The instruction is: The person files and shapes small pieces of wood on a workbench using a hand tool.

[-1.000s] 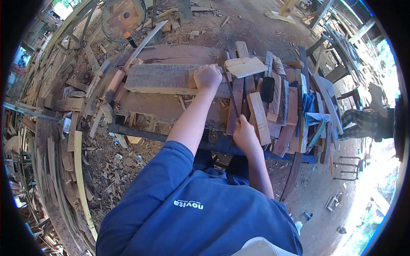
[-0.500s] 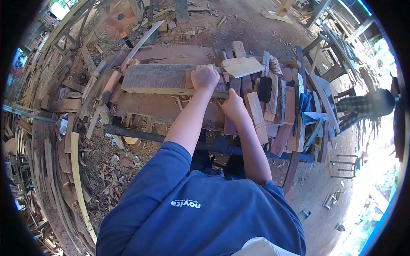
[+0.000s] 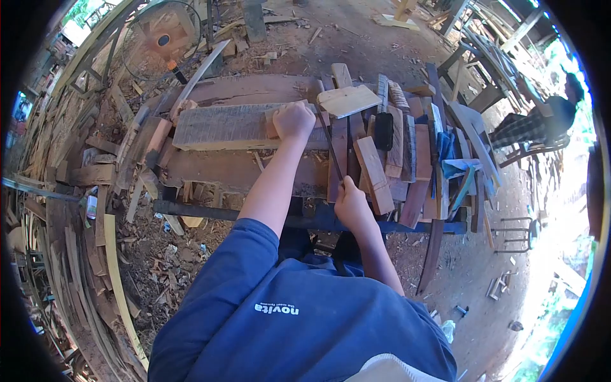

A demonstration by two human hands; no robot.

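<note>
My left hand (image 3: 294,121) is closed around a small reddish-brown wooden block (image 3: 272,125), mostly hidden under the fingers. The block rests on a thick grey rough-sawn beam (image 3: 219,126) lying across the workbench (image 3: 245,170). In my right hand (image 3: 353,204), lower and to the right, is the near end of a long thin dark tool (image 3: 330,145), perhaps a file. The tool slants up and away, its far end close to the right side of my left hand. A pale flat board (image 3: 349,100) lies just right of that far end.
Several wood pieces (image 3: 374,175) crowd the bench's right side, with a black object (image 3: 384,130) and blue cloth (image 3: 445,148) among them. A fan (image 3: 163,41) stands at the back left. Timber offcuts (image 3: 83,254) pile up at left. Another person (image 3: 541,121) sits at far right.
My right hand has drawn back toward my body with the dark tool, which now shows as a long slanting line. My left hand stays on the block; the whole view has shifted slightly.
</note>
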